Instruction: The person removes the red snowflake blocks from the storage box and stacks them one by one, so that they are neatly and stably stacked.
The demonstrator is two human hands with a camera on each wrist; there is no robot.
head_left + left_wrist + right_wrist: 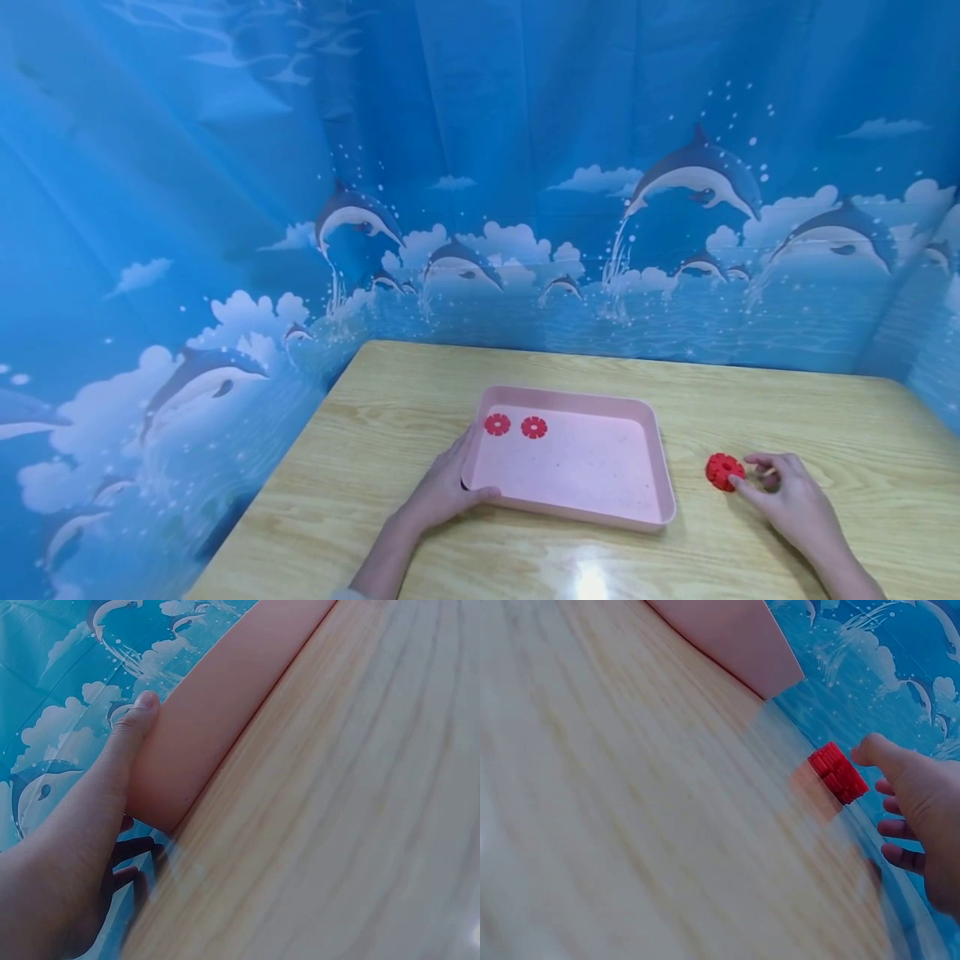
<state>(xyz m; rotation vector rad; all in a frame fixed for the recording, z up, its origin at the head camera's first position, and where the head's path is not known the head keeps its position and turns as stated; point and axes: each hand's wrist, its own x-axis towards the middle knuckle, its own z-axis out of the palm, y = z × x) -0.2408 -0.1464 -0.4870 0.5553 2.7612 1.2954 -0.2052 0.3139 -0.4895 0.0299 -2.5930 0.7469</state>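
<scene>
A shallow pink tray (570, 467) lies on the table. Inside it, toward the back left, are two flat red notched discs (534, 427), set side by side. My left hand (442, 492) grips the tray's front left corner, thumb over the front wall and fingers along the left side. The left wrist view shows that thumb against the pink wall (195, 727). To the right of the tray stands a short stack of red notched discs (838, 773). My right hand (798, 504) is beside this stack, thumb close to it and fingers loosely bent; in the right wrist view a small gap shows between them.
The wood-grain table (405, 392) reaches back to a blue curtain (480, 167) printed with dolphins, which also runs along the left side. A bright light reflection shows near the table's front.
</scene>
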